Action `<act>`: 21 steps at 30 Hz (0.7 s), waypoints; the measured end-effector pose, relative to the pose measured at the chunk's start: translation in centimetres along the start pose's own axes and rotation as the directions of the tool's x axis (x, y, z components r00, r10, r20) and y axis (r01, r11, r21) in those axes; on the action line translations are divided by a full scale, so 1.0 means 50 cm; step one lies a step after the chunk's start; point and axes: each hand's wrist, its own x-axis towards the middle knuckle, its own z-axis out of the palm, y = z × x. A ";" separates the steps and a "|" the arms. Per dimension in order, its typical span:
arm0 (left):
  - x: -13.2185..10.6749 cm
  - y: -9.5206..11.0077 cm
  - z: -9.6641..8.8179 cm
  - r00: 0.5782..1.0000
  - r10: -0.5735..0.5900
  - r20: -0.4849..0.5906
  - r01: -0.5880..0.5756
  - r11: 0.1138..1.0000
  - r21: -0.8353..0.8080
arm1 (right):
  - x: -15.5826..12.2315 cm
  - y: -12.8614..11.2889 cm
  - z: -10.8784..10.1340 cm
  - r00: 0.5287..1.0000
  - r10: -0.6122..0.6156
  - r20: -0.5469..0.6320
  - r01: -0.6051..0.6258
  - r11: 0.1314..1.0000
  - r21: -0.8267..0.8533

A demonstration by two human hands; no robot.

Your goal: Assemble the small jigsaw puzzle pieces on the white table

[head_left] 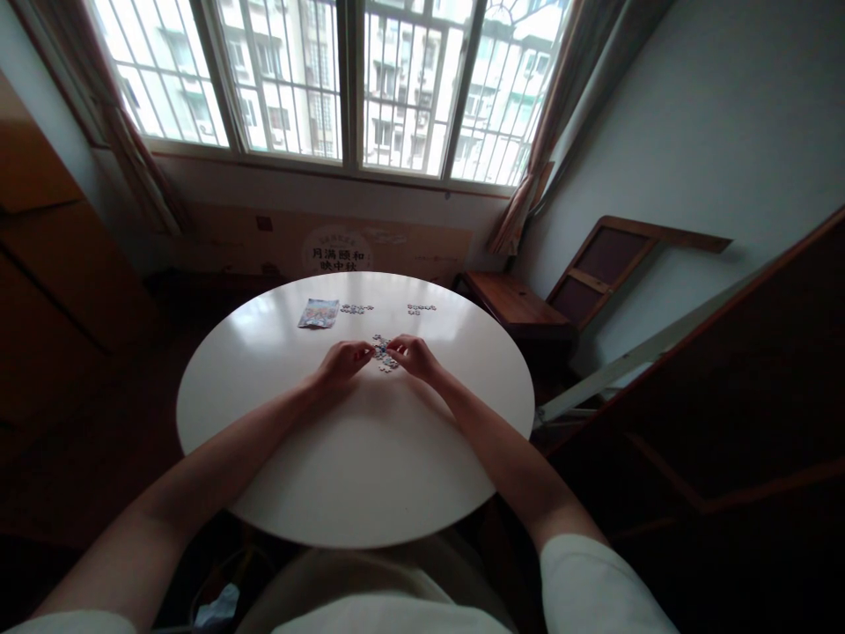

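Both my hands rest on a round white table (370,458), meeting over a small cluster of jigsaw puzzle pieces (384,354). My left hand (343,361) has its fingers curled and pinched at the cluster's left side. My right hand (413,355) is curled the same way at the cluster's right side, fingertips touching the pieces. What each pinch holds is too small to make out. Further back lie two short rows of pieces (357,309) (421,308) and a small printed picture card (318,313).
A barred window (343,79) fills the far wall, with a cardboard box (336,246) under it. A wooden bench (515,304) and a leaning wooden frame (613,264) stand at the right. Dark wooden furniture (59,264) lines the left side.
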 end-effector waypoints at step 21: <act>-0.002 0.002 -0.002 0.998 0.053 0.016 -0.053 0.998 -0.018 | -0.002 0.000 0.005 1.000 -0.008 0.028 0.007 1.000 0.029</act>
